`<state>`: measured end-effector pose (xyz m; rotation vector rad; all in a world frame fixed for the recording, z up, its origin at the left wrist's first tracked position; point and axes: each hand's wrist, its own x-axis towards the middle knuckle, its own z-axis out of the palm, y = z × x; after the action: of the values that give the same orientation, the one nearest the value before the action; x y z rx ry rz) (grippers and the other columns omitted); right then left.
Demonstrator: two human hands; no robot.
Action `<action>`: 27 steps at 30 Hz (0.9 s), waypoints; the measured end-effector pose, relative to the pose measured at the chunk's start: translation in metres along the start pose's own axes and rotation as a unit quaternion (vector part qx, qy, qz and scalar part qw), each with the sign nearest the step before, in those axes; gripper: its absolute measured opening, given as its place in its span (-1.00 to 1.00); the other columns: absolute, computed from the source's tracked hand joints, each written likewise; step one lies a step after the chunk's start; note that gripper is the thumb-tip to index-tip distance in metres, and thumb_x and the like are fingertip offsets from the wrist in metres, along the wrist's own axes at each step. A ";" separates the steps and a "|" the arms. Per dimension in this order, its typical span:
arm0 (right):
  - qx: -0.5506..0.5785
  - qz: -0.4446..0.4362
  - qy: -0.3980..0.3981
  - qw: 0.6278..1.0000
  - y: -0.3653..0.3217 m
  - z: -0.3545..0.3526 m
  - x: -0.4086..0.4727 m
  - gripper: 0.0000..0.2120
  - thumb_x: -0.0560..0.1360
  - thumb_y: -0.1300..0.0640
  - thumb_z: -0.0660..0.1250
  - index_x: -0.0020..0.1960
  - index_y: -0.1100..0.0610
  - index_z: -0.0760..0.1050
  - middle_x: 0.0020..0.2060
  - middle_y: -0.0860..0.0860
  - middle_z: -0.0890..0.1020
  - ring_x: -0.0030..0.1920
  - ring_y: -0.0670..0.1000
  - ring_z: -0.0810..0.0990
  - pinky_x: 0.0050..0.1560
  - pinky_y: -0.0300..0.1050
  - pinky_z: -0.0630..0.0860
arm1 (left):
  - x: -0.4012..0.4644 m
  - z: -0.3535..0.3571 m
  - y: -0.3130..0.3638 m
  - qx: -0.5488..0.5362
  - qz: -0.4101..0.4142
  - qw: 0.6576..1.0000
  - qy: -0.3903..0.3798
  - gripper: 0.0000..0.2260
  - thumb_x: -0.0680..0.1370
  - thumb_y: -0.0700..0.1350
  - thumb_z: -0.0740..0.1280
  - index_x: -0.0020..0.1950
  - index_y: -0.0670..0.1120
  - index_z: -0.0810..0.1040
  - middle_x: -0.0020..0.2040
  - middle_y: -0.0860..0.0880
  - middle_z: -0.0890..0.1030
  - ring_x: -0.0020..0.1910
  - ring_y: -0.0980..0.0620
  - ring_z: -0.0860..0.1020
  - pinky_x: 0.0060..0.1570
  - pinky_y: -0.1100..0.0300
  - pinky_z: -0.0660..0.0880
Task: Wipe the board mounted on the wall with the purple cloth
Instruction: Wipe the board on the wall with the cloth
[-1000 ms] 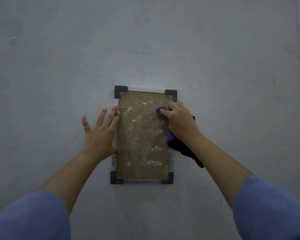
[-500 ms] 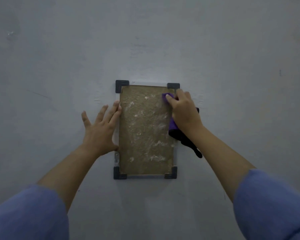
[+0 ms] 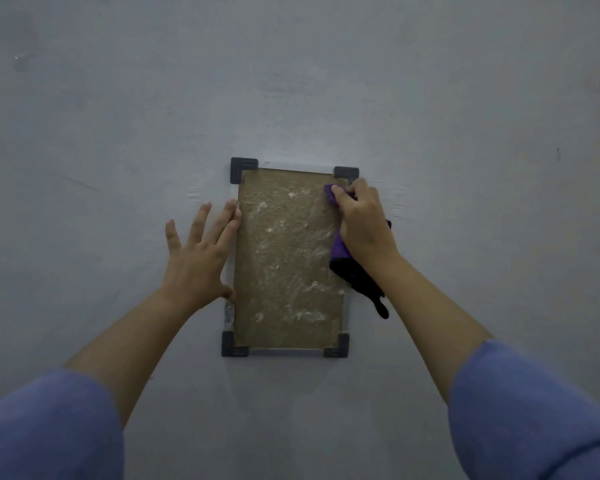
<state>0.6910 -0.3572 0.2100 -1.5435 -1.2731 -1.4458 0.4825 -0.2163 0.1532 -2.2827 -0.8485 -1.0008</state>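
Right hand (image 3: 364,220) grip clamped on purple cloth (image 3: 340,251), now at board (image 3: 288,258) top-right; left hand (image 3: 198,258) flat, unmoved.

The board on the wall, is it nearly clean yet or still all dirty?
Not nearly. No part of the board looks fully clean: white smears and specks cover most of its brown face. In hand: the right hand grips the purple cloth at the top right corner, while the left hand lies flat along the left edge. Left: nearly the whole face, top to bottom.
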 end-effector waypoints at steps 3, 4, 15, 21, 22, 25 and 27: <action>0.009 -0.008 -0.026 1.000 -0.011 0.006 -0.012 -0.56 0.31 0.56 0.21 0.17 0.39 0.48 -0.03 0.31 0.51 -0.12 0.32 0.48 -0.13 0.12 0.51 | -0.002 0.001 0.002 -0.004 -0.004 1.000 0.004 0.23 0.14 0.20 0.56 0.52 -0.03 -0.22 0.53 0.07 -0.25 0.49 -0.12 -0.24 0.29 -0.42 -0.09; 0.008 -0.032 -0.043 0.999 -0.012 0.004 -0.017 -0.57 0.30 0.56 0.24 0.15 0.39 0.49 -0.04 0.31 0.52 -0.13 0.31 0.48 -0.15 0.12 0.52 | -0.002 0.001 0.002 -0.008 -0.006 1.000 0.003 0.24 0.15 0.20 0.56 0.52 -0.02 -0.24 0.53 0.07 -0.26 0.49 -0.12 -0.24 0.29 -0.42 -0.09; 0.064 0.044 0.026 0.997 -0.002 0.007 -0.002 -0.65 0.42 0.51 0.17 0.12 0.33 0.56 -0.08 0.24 0.52 -0.15 0.26 0.44 -0.18 0.02 0.45 | -0.005 -0.002 0.006 0.004 -0.016 1.000 -0.024 0.25 0.18 0.25 0.52 0.48 -0.02 -0.38 0.49 0.08 -0.38 0.48 -0.12 -0.30 0.29 -0.42 -0.11; 0.114 0.088 0.057 0.988 -0.018 0.013 -0.008 -0.68 0.40 0.51 0.20 0.05 0.30 0.59 -0.05 0.23 0.54 -0.10 0.26 0.45 -0.15 -0.03 0.42 | -0.007 -0.002 0.002 0.022 -0.009 1.000 -0.017 0.24 0.21 0.30 0.48 0.47 -0.01 -0.41 0.48 0.08 -0.40 0.48 -0.12 -0.31 0.29 -0.42 -0.10; 0.116 0.075 0.043 0.989 -0.026 0.015 -0.013 -0.68 0.39 0.51 0.21 0.04 0.29 0.59 -0.04 0.23 0.55 -0.09 0.25 0.45 -0.15 -0.01 0.44 | -0.006 -0.003 0.000 0.019 -0.006 1.000 -0.014 0.24 0.20 0.30 0.48 0.47 -0.01 -0.40 0.49 0.08 -0.38 0.48 -0.12 -0.30 0.29 -0.43 -0.11; 0.118 0.031 0.008 0.992 -0.033 0.015 -0.021 -0.67 0.37 0.51 0.23 0.03 0.28 0.60 -0.05 0.21 0.56 -0.09 0.21 0.46 -0.14 -0.01 0.47 | -0.006 -0.004 -0.001 0.014 0.003 1.000 -0.014 0.23 0.20 0.30 0.48 0.48 0.00 -0.37 0.49 0.09 -0.36 0.48 -0.11 -0.30 0.28 -0.44 -0.13; 0.131 0.035 0.028 0.990 -0.029 0.009 -0.013 -0.70 0.39 0.49 0.24 0.03 0.29 0.61 -0.10 0.21 0.56 -0.11 0.21 0.49 -0.15 -0.07 0.44 | -0.005 -0.002 -0.004 0.002 0.008 1.000 -0.010 0.23 0.19 0.29 0.49 0.48 0.01 -0.37 0.49 0.10 -0.37 0.48 -0.11 -0.29 0.27 -0.44 -0.15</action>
<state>0.6677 -0.3426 0.1917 -1.3489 -1.3049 -1.2153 0.4762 -0.2168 0.1511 -2.2966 -0.8392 -0.9701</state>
